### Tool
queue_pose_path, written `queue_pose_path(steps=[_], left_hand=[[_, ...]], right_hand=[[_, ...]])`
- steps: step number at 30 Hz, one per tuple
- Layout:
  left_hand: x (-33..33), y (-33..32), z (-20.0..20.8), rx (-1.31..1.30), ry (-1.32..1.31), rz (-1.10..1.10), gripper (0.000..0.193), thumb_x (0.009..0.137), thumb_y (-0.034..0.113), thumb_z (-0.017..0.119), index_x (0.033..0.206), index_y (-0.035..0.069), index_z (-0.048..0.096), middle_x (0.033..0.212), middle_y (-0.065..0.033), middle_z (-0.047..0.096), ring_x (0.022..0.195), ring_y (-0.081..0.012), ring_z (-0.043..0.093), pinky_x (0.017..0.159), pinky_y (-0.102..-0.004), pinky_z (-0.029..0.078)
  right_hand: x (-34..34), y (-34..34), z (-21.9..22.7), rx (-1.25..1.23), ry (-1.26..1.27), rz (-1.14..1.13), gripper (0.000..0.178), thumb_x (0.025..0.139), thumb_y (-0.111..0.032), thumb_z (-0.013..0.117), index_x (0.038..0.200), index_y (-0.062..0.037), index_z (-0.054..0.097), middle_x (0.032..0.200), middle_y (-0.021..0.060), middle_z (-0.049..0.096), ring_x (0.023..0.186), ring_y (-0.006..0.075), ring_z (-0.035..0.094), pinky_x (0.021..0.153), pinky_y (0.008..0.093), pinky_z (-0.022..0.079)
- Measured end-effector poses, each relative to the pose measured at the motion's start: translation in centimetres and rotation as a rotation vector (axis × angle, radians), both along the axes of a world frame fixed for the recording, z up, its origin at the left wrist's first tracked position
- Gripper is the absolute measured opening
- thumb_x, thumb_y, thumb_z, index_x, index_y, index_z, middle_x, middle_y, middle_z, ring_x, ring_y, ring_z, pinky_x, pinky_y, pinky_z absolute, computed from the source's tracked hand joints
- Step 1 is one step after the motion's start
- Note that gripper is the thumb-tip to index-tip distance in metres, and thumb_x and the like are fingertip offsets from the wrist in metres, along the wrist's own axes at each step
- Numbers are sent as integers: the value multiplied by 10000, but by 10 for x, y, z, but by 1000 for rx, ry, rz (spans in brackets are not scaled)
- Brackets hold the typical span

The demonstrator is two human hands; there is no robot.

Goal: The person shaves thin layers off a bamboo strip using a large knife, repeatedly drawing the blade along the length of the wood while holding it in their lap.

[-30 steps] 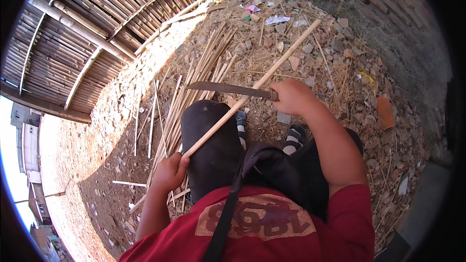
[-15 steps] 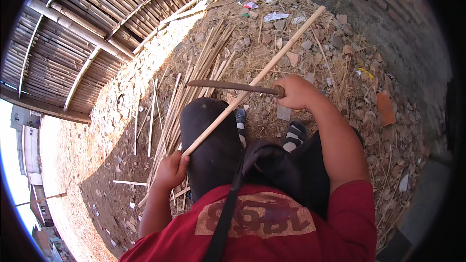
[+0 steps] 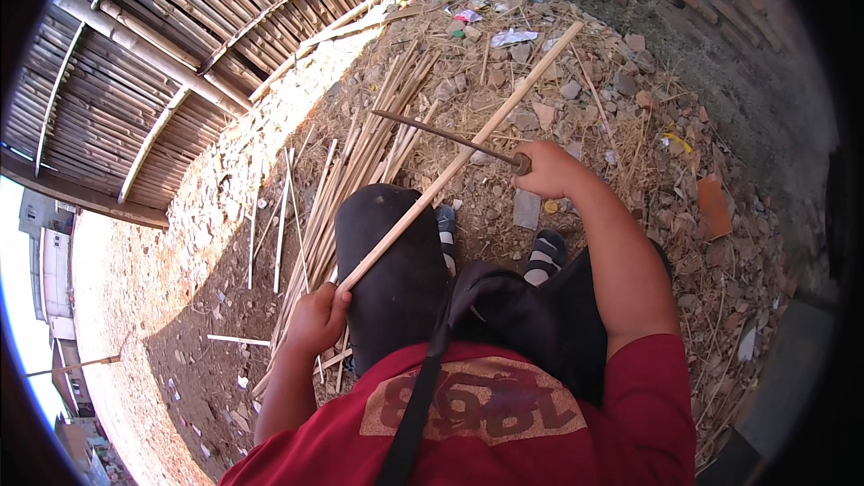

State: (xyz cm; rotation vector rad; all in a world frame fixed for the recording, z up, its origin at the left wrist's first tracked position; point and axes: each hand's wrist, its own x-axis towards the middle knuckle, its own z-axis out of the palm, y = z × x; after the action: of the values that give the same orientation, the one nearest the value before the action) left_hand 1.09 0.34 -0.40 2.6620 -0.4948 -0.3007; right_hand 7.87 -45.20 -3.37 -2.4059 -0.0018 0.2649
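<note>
stick (image 3: 414,213), long, pale and straight, runs from the left hand (image 3: 317,317) up and rightward, over the dark-trousered left knee (image 3: 382,216), and its far end stands ahead of the right hand (image 3: 546,169). the left hand is closed round the near end of it, thumb laid along the wood. the right hand is curled tight about the handle of a long knife (image 3: 432,130), whose dark blade, seen nearly edge-on, points out to that hand's left and crosses the stick partway along; whether blade and wood touch there cannot be told.

ahead of the left hand, and partly beyond the knee, a loose bundle of thin sticks (image 3: 346,166) lies on the stony ground. just below the right hand is a flat grey piece (image 3: 526,210), with a strapped sandal (image 3: 544,256) nearer the body. well off to the right of that same hand lies an orange slab (image 3: 715,207); farther out, past the litter, rises a brick wall (image 3: 720,4).
</note>
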Motion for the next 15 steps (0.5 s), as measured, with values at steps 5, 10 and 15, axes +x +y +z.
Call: queue_pose_path(steps=[5,10,15], left_hand=[[-2,6,-5,-6,12,9,397,1025,341,533,795,19,509,668,-257,589,676,-498,599,584,-547,439],[3,4,-6,55,-35,8,402,1018,367,539,806,25,517,666,-255,590,675,-497,601,581,-555,439],[-3,6,1,49,-13,19,412,1020,383,534,810,28,534,674,-249,597,680,-495,604,587,-556,444]], right_hand=[[-8,28,20,-65,-79,107,220,712,-214,755,810,-42,659,728,158,651,696,326,642,665,431,495],[7,-8,-2,-93,-19,-1,195,721,-202,717,832,-52,664,765,162,668,770,369,665,713,464,517],[-2,18,9,-72,-79,43,256,731,-233,768,866,-34,681,752,156,654,748,341,656,693,439,503]])
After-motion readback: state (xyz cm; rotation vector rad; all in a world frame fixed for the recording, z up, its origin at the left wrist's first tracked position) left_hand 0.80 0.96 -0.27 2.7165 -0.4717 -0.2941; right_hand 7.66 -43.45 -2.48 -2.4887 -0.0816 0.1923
